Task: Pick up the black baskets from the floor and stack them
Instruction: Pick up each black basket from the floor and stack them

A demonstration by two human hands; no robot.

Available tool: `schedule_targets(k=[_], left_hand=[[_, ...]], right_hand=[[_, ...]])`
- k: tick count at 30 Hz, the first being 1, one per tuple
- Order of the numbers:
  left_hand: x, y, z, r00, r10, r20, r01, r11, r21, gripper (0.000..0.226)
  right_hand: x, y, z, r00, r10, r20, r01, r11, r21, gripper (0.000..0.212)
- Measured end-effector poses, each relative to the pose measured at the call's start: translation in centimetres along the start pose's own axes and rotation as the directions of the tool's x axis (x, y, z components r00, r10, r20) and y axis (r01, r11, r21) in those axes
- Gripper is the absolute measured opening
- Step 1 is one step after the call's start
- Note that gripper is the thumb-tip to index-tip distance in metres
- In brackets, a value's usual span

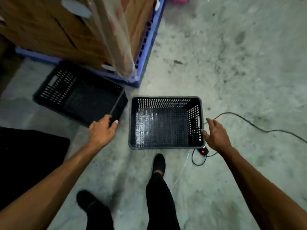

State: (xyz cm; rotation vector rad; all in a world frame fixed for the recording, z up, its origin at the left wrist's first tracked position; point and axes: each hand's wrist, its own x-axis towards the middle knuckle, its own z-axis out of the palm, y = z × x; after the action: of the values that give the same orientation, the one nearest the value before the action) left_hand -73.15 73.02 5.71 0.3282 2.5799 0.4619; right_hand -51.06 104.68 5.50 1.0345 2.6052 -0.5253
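Left hand (103, 130) grips the tilted black perforated plastic basket (79, 98) at centre left; open right hand (216, 135) touches the upright black perforated plastic basket (166, 122) at centre.

**Layout of baskets, hands and floor items**

Two baskets stand side by side on the floor (232, 63). The left basket (79, 95) lies tilted, just before the pallet (142, 52), which carries cardboard boxes (66, 27). The right basket (166, 123) sits upright ahead of the forward foot (159, 163). The left hand (103, 130) is at the left basket's near corner; the right hand (216, 135) is at the right basket's right wall. A cable (249, 123) runs rightward behind that hand, and a small device (203, 151) lies at the basket's near right corner.
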Motion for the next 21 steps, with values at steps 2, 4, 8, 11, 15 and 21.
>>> schedule_targets(k=[2,4,8,11,15,21], left_hand=[[3.5,1.3,5.8,0.989,-0.13,0.064,0.132,0.991,-0.032,0.046],[6.3,1.6,11.0,0.968,-0.234,0.092,0.24,0.968,-0.067,0.048],[10.7,0.8,19.9,0.928,-0.352,0.118,0.366,0.921,-0.13,0.053],[13.9,-0.2,27.2,0.917,-0.377,0.129,0.394,0.906,-0.155,0.048],[16.4,0.1,31.6,0.909,-0.404,-0.101,0.401,0.915,-0.049,0.051],[17.8,-2.3,32.4,0.876,-0.451,-0.172,0.414,0.886,-0.21,0.039]], right_hand=[[4.6,3.5,2.9,0.997,0.037,0.061,-0.038,0.999,0.022,0.054],[8.6,6.5,6.5,0.996,0.064,0.066,-0.067,0.996,0.05,0.052],[14.9,11.6,13.1,0.979,0.2,0.037,-0.203,0.973,0.11,0.06],[19.4,15.4,19.7,0.946,0.315,0.083,-0.325,0.928,0.18,0.064],[21.2,17.7,26.1,0.903,0.421,-0.08,-0.389,0.884,0.26,0.036],[22.1,19.8,27.9,0.876,0.441,-0.194,-0.416,0.896,0.156,0.034]])
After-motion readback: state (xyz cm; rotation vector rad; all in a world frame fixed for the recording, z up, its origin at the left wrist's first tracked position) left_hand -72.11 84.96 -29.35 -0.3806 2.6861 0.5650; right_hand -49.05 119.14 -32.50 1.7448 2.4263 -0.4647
